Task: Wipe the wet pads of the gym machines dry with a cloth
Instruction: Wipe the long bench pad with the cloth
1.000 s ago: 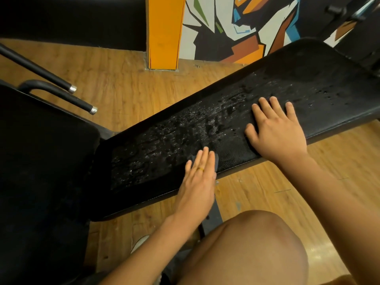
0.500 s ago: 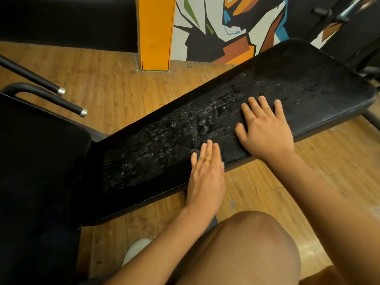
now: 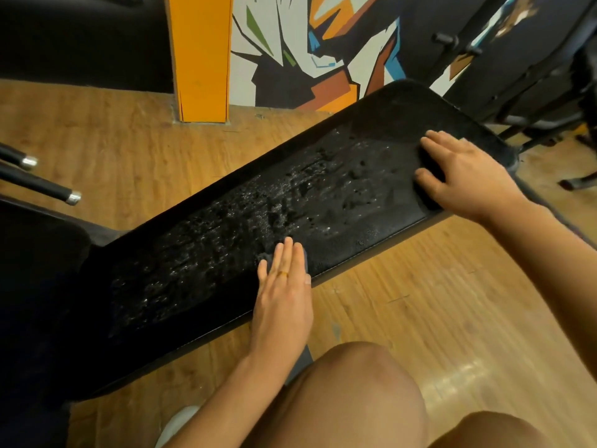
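Floor point(image 3: 420, 302): wood planks.
Left hand point(image 3: 284, 286): flat, fingers straight, pressing apparent dark cloth point(image 3: 264, 264) at near edge; unmoved.
Pad point(image 3: 226, 247): middle beaded wet.
Right hand point(image 3: 468, 179): shifted to far end, fingers flat, holding nothing.
Status: mostly unwiped.

Long black vinyl bench pad point(image 3: 226, 253), droplet-speckled; behind it, plain orange pillar point(image 3: 200, 56) and angular multicolour wall mural point(image 3: 307, 50); beneath, tan wood-grain floor point(image 3: 436, 302).

cloth point(image 3: 264, 264): mostly hidden under left hand point(image 3: 284, 305) | seat pad point(image 3: 32, 286): cut off left
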The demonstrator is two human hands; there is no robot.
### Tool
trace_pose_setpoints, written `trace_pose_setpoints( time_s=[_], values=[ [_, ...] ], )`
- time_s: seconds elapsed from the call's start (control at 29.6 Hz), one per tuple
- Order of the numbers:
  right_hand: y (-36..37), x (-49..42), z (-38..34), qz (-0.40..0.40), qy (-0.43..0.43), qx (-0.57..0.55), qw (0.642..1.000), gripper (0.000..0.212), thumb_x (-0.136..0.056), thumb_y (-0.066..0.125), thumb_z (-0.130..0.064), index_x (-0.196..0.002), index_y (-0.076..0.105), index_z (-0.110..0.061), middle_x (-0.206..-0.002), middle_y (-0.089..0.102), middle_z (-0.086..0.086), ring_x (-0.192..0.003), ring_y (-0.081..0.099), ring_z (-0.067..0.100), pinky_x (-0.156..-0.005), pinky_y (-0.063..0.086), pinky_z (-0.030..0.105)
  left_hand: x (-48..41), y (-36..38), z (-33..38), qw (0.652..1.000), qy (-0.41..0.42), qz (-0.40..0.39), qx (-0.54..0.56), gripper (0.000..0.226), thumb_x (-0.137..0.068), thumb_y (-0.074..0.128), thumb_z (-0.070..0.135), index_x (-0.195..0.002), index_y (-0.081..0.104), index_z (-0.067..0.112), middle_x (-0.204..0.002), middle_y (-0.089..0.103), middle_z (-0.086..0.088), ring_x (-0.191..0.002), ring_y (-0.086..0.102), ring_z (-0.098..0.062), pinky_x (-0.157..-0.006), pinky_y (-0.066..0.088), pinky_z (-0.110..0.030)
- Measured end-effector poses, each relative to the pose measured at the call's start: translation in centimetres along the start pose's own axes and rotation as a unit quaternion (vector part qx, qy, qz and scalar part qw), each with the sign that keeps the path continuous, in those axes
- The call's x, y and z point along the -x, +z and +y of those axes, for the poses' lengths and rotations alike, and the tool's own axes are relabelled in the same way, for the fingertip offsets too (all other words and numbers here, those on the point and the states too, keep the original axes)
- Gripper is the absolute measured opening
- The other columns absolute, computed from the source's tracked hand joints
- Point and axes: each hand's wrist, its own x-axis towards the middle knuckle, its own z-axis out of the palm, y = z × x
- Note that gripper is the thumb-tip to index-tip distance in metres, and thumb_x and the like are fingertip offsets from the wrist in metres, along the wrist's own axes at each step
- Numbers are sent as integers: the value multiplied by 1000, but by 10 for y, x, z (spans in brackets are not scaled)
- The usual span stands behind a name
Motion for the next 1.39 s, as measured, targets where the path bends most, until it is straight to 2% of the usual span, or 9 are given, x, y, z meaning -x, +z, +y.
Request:
trace_pose_setpoints(
  time_s=[0.17,0.24,0.37,0.47,0.71,1.05,1.18,1.28,1.39],
  values=[
    [19,2,5,37,-10,40,998,66,-103,23,-46,-153,40,-6,-159,39,15,-149,33,31,-121,24,47,-2,3,2,1000,0,10,-9,53,-101,40,17,-150,30,2,-156,40,-17,-145,27,-22,-116,16,-53],
    [21,0,4,43,-5,45,998,70,-101,20,-48,-154,39,-7,-159,38,14,-149,32,30,-122,24,47,-8,1,12,1000,-17,-3,5,53,-102,32,22,-151,20,8,-160,32,-13,-148,19,-17,-120,9,-46],
    [20,0,6,43,-7,59,997,69,-102,19,-48,-155,37,-8,-161,37,13,-151,30,28,-122,21,44,-31,1,51,999,10,-28,27,56,-105,19,27,-158,7,13,-167,7,-4,-150,-5,-8,-118,-13,-29],
    [21,1,5,38,-8,60,997,68,-102,19,-47,-155,37,-8,-161,37,12,-151,30,28,-122,21,43,-44,3,67,999,32,-31,19,54,-110,24,23,-160,7,13,-169,4,-5,-154,-5,-11,-120,-10,-29],
    [18,2,6,37,-9,57,998,69,-101,19,-47,-155,37,-8,-160,37,13,-151,29,29,-122,21,43,-25,-2,37,998,44,-55,5,55,-107,25,24,-158,8,15,-167,4,-1,-152,-5,-8,-125,-1,-34],
    [19,2,4,35,-4,54,998,69,-101,20,-46,-155,38,-7,-161,37,13,-151,29,29,-122,22,43,-72,15,112,995,69,-62,24,55,-111,28,17,-161,7,9,-169,1,-9,-156,-4,-17,-119,-11,-34],
    [18,4,5,34,-3,50,998,68,-101,20,-46,-155,37,-7,-161,37,13,-151,29,29,-122,21,43,-64,9,95,992,91,-83,9,59,-110,32,12,-161,2,12,-169,-4,-5,-154,-10,-12,-124,-7,-35],
    [17,4,6,32,-2,48,998,69,-101,19,-46,-154,38,-7,-160,38,13,-150,30,29,-121,22,43,-55,3,78,993,74,-90,11,56,-110,27,19,-160,1,15,-169,-4,-1,-148,-15,-5,-125,-6,-34],
    [18,4,6,32,-1,45,998,70,-100,18,-47,-154,38,-7,-160,38,13,-150,30,29,-121,22,43,-62,4,88,993,59,-95,34,55,-110,26,19,-161,6,13,-169,0,-3,-153,-10,-8,-123,-8,-34]
  ],
)
